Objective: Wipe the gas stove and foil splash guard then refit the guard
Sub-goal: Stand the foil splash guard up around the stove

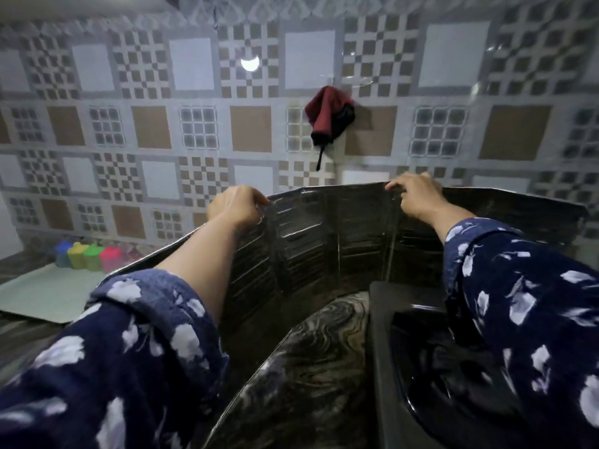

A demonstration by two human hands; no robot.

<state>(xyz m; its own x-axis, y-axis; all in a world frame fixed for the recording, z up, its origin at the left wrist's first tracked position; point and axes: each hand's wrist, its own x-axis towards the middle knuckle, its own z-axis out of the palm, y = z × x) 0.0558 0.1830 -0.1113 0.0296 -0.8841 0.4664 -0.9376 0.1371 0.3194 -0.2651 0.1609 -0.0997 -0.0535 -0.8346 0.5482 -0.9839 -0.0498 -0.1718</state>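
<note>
Head view: I see both hands up on the top edge of the foil splash guard [311, 234], which stands upright and folded in panels around the far and left sides of the black gas stove [418, 345] at near right. Left hand [238, 204] pinches the edge, fingers curled closed over it. Right hand [415, 196] grips the edge further right, fingertips hooked over the top. Marbled countertop [311, 367] shows between guard and stove. Far wall: patterned tiles, a dark red cloth [329, 119] hanging. Coloured containers [86, 256] sit far left.
</note>
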